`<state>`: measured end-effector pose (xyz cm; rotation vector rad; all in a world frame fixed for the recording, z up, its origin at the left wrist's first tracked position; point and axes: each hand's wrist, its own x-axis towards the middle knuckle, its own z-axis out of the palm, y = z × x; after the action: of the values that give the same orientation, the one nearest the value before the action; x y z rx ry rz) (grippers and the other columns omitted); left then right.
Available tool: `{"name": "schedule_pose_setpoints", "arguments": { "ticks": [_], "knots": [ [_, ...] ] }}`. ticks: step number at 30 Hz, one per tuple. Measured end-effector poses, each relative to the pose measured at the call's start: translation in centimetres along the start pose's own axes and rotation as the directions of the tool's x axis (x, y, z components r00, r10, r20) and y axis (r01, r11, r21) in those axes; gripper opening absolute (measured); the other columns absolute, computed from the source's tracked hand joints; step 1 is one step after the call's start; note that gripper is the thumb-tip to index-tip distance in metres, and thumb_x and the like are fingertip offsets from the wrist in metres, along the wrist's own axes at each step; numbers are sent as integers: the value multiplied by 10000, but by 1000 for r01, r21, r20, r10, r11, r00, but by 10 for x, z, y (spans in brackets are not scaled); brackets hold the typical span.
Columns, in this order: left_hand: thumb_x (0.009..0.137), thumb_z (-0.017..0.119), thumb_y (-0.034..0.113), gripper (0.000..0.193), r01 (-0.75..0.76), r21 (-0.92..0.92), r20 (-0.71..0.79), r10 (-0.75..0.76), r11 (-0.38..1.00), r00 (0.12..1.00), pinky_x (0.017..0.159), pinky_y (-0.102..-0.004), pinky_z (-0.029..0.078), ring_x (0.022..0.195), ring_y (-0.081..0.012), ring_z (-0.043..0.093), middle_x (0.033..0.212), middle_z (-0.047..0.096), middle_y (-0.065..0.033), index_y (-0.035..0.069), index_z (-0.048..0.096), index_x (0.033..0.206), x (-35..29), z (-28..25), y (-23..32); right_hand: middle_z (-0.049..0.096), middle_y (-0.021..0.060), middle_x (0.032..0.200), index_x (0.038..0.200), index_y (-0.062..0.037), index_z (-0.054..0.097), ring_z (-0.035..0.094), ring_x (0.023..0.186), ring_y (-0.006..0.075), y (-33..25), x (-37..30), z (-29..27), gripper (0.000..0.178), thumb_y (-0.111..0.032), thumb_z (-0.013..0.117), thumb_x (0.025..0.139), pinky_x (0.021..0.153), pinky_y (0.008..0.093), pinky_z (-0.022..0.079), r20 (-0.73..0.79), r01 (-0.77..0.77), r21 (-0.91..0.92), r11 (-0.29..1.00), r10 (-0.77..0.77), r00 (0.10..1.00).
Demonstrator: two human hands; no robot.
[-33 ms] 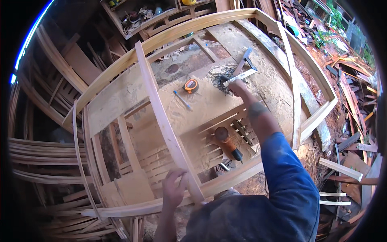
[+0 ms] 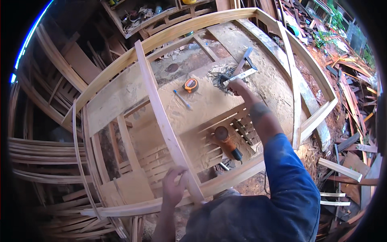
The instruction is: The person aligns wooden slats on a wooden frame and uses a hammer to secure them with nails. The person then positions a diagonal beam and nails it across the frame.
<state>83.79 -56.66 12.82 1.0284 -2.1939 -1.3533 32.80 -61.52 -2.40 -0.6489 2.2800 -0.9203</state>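
My left hand [image 2: 174, 188] is at the near end of a long wooden slat [image 2: 161, 117], its curled fingers against the slat's left side. The slat crosses a curved wooden frame [image 2: 225, 181]. My right hand [image 2: 238, 87] reaches over the worktop, fingers closed, beside a heap of loose nails [image 2: 219, 75]; its fingertips are hidden. A metal square [image 2: 249, 72] and a hammer-like tool with a bluish handle [image 2: 244, 58] lie by that hand, partly overlapping. To its left are an orange tape measure [image 2: 190, 85] and a blue pen [image 2: 182, 99].
An orange power tool [image 2: 227, 143] with a round end lies on slatted boards inside the frame. Another slat [image 2: 291, 84] crosses the frame at right. Sawdust covers the worktop [image 2: 209, 105]. Curved wood strips [image 2: 46, 155] are stacked at left; scrap wood [image 2: 354, 101] is heaped at right.
My right hand and forearm have shifted very slightly. My left hand stays against the slat, and the tools lie where they were.
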Motion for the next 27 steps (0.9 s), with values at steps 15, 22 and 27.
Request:
{"name": "schedule_pose_setpoints", "arguments": {
  "ticks": [15, 22, 27],
  "knots": [
    [1090, 380, 408, 415, 451, -886, 308, -592, 106, 745, 975, -461, 529, 1102, -275, 605, 1161, 587, -144, 33, 543, 1160, 249, 114, -50, 719, 128, 784, 932, 10, 755, 707, 718, 203, -83, -133, 80, 282, -260, 689, 883, 660, 355, 552, 346, 262, 248, 933, -338, 875],
    [1063, 481, 289, 296, 465, -884, 427, -473, -40, 771, 609, -336, 417, 639, -179, 499, 743, 537, -42, 51, 587, 924, 223, 110, -52, 725, 149, 1098, 1168, -153, 726, 693, 1005, 321, -50, -83, 29, 286, -243, 668, 903, 869, 419, 523, -31, 530, -175, 830, -543, 839],
    [1057, 504, 282, 248, 565, -821, 487, -412, 84, 770, 533, -290, 338, 563, -129, 395, 664, 433, 4, 79, 572, 932, 191, 80, -16, 560, 88, 1374, 1349, -165, 560, 497, 1319, 277, -5, -16, -29, 474, -241, 664, 892, 1028, 511, 431, 86, 501, -691, 521, -628, 773]
  ]
}}
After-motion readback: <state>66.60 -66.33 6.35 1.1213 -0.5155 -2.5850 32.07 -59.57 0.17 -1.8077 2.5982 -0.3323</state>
